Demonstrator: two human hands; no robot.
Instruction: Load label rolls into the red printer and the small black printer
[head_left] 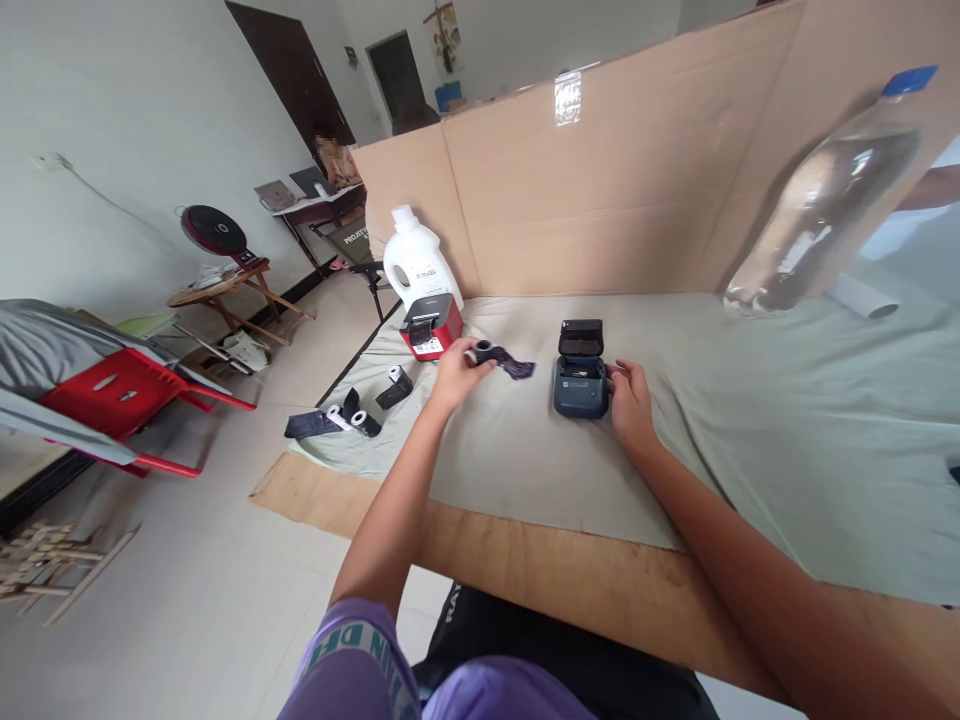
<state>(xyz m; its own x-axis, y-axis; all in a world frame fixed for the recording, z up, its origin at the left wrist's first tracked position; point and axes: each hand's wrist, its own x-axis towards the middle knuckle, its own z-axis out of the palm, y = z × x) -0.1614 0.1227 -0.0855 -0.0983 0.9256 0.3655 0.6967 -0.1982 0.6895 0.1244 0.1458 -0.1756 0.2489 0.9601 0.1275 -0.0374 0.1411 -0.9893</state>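
Note:
My left hand [455, 373] is closed round a small roll of dark paper [496, 356], whose loose end trails to the right above the grey cloth. My right hand [630, 400] rests against the right side of a dark blue label printer [580, 378] with its lid [581, 338] raised, fingers curled on its edge. The roll hangs just left of the printer, not touching it.
A red printer [430, 326] and a white detergent bottle [417, 262] stand at the back left. Several paper rolls [352, 412] lie at the cloth's left edge. A cardboard wall [637, 170] backs the table. A clear plastic bottle [821, 210] leans at the right. A person sits far off.

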